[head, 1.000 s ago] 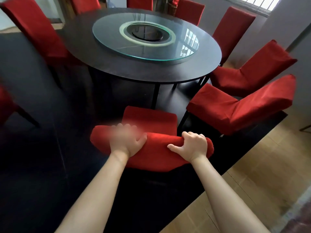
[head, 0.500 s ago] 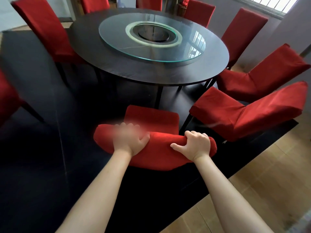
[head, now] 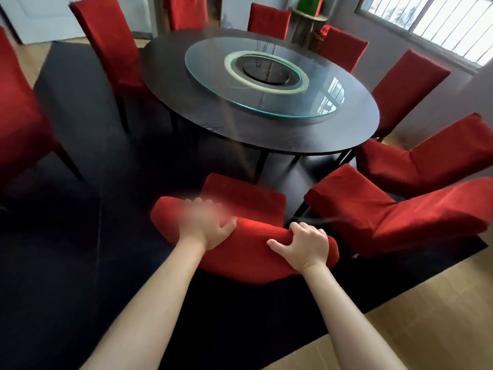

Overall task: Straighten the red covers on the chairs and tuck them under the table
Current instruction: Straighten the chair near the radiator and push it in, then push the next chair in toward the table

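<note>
Nothing here can be read: no lettering, label, brand mark, number or sign shows on anything in view from where I stand.

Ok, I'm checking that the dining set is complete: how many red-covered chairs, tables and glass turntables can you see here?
Red-covered chairs: 9, one cut off at the left edge
Round dark table: 1
Glass turntable: 1
Total: 11
</note>
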